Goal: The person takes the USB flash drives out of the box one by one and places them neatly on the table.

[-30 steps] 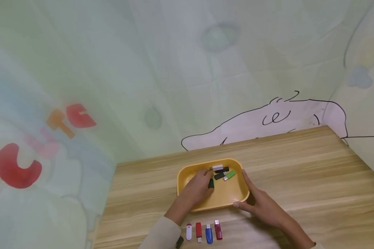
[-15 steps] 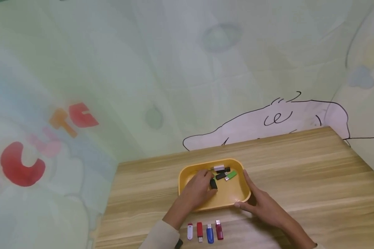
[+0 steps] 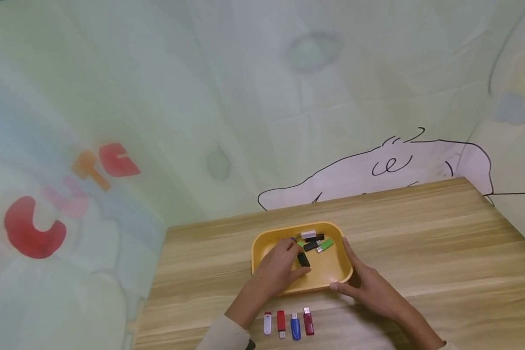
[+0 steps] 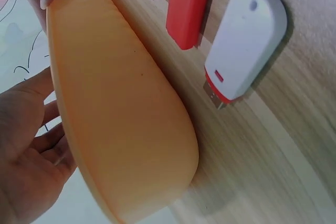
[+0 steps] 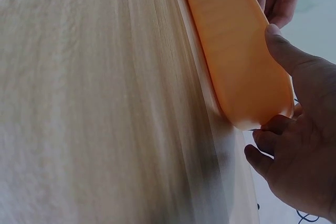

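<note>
A yellow plastic tray [image 3: 325, 273] sits on the wooden table, with several USB sticks inside. My left hand [image 3: 276, 266] reaches into its left half, fingers loosely bent over the sticks. Between the thumb and fingers lies a black USB stick [image 3: 304, 260], with the thumb tip just at its near end. The palm hides part of the tray floor. At the tray's right end my right hand [image 3: 369, 288] grips the wall, thumb on the front corner of the rim [image 5: 283, 51]. A green USB stick [image 3: 325, 245] and a white one [image 3: 308, 235] lie toward the back.
In front of the tray stands a row of USB sticks: white [image 3: 268, 323], red [image 3: 281, 322], blue [image 3: 295, 328] and dark red [image 3: 308, 323]. A black object [image 3: 251, 345] shows partly beside the left sleeve. A printed cloth [image 3: 245, 97] hangs behind the table.
The left thumb has spread away from the fingers, and the black stick beside it has shifted slightly right and turned. The right hand keeps its hold on the tray.
</note>
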`<act>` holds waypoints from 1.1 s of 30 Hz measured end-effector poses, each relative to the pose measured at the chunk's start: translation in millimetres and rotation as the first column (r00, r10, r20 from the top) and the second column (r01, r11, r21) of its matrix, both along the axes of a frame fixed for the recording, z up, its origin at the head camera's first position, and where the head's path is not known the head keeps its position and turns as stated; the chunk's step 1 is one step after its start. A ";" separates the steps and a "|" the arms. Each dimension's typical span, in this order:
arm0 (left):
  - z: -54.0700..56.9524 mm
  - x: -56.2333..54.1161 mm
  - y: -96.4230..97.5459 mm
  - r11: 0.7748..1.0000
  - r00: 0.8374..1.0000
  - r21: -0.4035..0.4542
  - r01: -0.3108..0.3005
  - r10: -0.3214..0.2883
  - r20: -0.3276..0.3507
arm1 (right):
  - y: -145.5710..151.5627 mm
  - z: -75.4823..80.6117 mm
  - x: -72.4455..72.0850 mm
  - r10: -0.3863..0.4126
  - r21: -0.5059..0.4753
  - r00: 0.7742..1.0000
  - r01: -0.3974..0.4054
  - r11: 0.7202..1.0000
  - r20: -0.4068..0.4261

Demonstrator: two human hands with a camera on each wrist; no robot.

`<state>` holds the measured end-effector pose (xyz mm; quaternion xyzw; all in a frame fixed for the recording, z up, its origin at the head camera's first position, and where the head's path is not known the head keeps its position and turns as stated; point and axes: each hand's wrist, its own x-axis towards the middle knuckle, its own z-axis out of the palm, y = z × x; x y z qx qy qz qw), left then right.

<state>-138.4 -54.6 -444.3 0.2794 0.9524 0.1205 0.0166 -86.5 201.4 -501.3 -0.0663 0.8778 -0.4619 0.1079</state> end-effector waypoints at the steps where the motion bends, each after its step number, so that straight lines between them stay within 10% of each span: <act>1: 1.0 0.4 -0.1 1.000 1.000 0.005 0.003 -0.003 -0.001 | -0.2 0.4 -0.3 -0.001 -0.003 1.000 0.001 1.000 0.000; 33: 15.6 23.0 -2.3 0.992 0.997 0.100 0.081 -0.080 -0.014 | -0.9 1.3 -1.2 0.004 -0.015 1.000 -0.003 1.000 0.023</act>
